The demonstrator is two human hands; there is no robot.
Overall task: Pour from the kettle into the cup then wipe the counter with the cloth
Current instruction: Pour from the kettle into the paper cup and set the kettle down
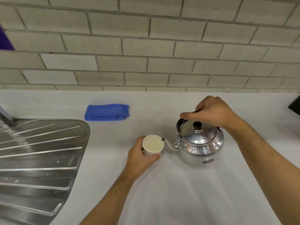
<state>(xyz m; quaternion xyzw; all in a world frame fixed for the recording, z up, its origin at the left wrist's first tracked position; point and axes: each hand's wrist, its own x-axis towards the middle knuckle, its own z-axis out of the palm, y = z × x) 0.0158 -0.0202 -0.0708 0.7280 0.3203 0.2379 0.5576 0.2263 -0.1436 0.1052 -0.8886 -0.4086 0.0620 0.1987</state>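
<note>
A shiny metal kettle (200, 143) with a black lid knob sits right of centre on the white counter (178, 192). Its thin spout reaches left to the rim of a small white paper cup (153, 145). My right hand (211, 111) is closed around the kettle's black handle from above. My left hand (139, 156) wraps the cup from the left and front. The cup's inside looks pale; I cannot tell how full it is. A folded blue cloth (106, 112) lies near the wall, behind and left of the cup.
A ribbed steel sink drainboard (37, 159) fills the left side of the counter. A grey brick wall (146, 46) rises behind. A dark object (294, 106) pokes in at the right edge.
</note>
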